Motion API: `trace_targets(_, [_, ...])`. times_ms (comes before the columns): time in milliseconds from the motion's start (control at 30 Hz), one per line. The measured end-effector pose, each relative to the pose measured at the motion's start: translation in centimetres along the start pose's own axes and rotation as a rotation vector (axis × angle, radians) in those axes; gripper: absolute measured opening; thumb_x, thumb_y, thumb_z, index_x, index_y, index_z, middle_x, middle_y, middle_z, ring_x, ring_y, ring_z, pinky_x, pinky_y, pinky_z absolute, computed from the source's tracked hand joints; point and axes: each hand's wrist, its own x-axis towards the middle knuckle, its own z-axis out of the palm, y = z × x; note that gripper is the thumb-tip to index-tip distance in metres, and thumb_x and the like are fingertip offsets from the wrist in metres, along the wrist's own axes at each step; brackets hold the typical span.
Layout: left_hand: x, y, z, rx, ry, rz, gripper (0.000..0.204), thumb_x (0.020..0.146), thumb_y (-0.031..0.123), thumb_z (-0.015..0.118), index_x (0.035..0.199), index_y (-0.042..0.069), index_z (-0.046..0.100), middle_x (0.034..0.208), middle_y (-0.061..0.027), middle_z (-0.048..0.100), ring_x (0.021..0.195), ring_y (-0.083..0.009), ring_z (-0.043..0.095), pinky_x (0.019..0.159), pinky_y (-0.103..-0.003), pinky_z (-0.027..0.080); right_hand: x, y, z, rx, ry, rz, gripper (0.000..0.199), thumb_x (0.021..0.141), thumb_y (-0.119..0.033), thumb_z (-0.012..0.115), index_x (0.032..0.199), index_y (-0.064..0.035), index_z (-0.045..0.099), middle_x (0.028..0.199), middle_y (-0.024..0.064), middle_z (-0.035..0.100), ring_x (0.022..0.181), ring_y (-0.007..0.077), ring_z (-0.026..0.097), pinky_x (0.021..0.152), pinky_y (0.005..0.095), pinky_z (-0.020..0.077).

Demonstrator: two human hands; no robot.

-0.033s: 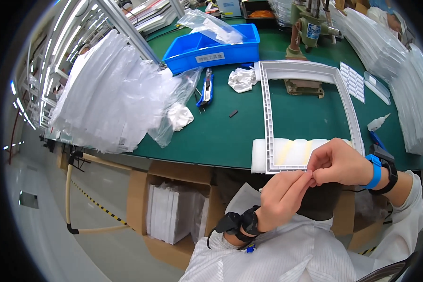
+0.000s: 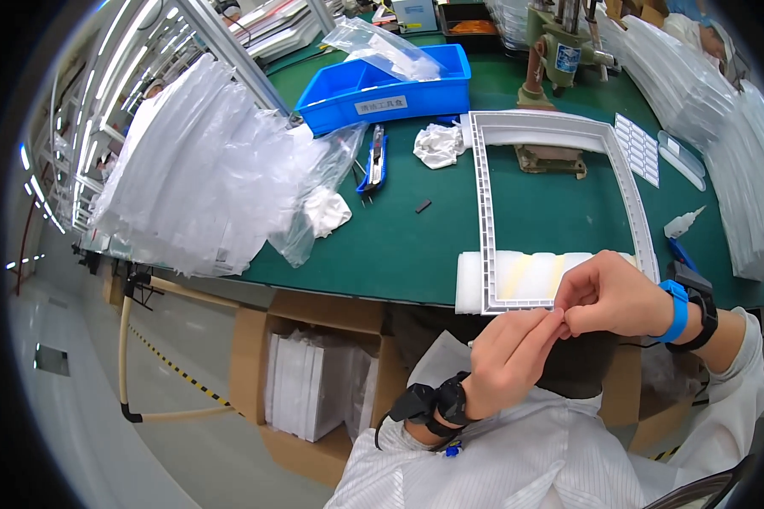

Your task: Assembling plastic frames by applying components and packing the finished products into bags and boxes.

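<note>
That white plastic frame (image 2: pixel 560 212) looks light but pretty bendy to me, a big open rectangle with thin ribbed rails, so I'd guess it flexes if you grab it mid-rail; corners seem like the safer hold. It lies flat on the green desk (image 2: pixel 433 246), near edge resting on a white foam block (image 2: pixel 518 280), right in front of the person. Both hands are up close to the chest, just off the frame's near rail. The left hand (image 2: pixel 509 360) and right hand (image 2: pixel 611 297) meet fingertip to fingertip, pinched shut on something tiny, can't tell what it is. Wrists bent inward, elbows tucked low.
</note>
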Motion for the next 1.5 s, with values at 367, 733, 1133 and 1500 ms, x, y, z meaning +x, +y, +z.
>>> trace_targets(367, [0.2, 0.4, -0.7, -0.080, 0.037, 0.002, 0.030, 0.071, -0.011, 0.079, 0.099, -0.003, 0.071, 0.090, -0.0128, 0.070, 0.075, -0.0239, 0.068, 0.064, -0.029, 0.055, 0.5, 0.0, 0.3, 0.060, -0.032, 0.028, 0.016, 0.082, -0.009, 0.067, 0.087, 0.0063, 0.070, 0.074, 0.0092, 0.071, 0.069, 0.0126, 0.068, 0.064, 0.0223, 0.0545])
trace_targets(733, [-0.8, 0.7, -0.8, -0.095, -0.085, -0.166, 0.026, 0.072, -0.007, 0.082, 0.095, -0.001, 0.072, 0.087, -0.0107, 0.070, 0.074, -0.0213, 0.068, 0.061, -0.026, 0.055, 11.4, 3.5, -16.3, -0.454, 0.646, -0.320, 0.020, 0.089, -0.017, 0.066, 0.096, 0.0005, 0.072, 0.085, 0.0094, 0.072, 0.076, 0.0176, 0.069, 0.069, 0.0292, 0.0545])
trace_targets(1133, [-1.5, -0.4, 0.6, -0.014, -0.132, -0.221, 0.024, 0.071, -0.004, 0.082, 0.093, 0.000, 0.074, 0.085, -0.0104, 0.071, 0.072, -0.0223, 0.068, 0.060, -0.028, 0.054, 17.4, 4.1, -18.5, -0.565, 0.843, -0.431, 0.021, 0.085, -0.022, 0.070, 0.096, -0.0045, 0.075, 0.090, 0.0140, 0.072, 0.082, 0.0264, 0.069, 0.077, 0.0339, 0.0539])
trace_targets(1500, [-1.2, -0.8, 0.4, -0.021, -0.180, -0.224, 0.024, 0.071, -0.003, 0.083, 0.093, -0.001, 0.074, 0.084, -0.0100, 0.071, 0.070, -0.0225, 0.067, 0.059, -0.028, 0.053, 17.1, 4.7, -16.9, -1.098, 0.911, -0.630, 0.015, 0.090, -0.014, 0.061, 0.099, -0.0069, 0.071, 0.096, 0.0091, 0.066, 0.082, 0.0322, 0.065, 0.073, 0.0405, 0.0538])
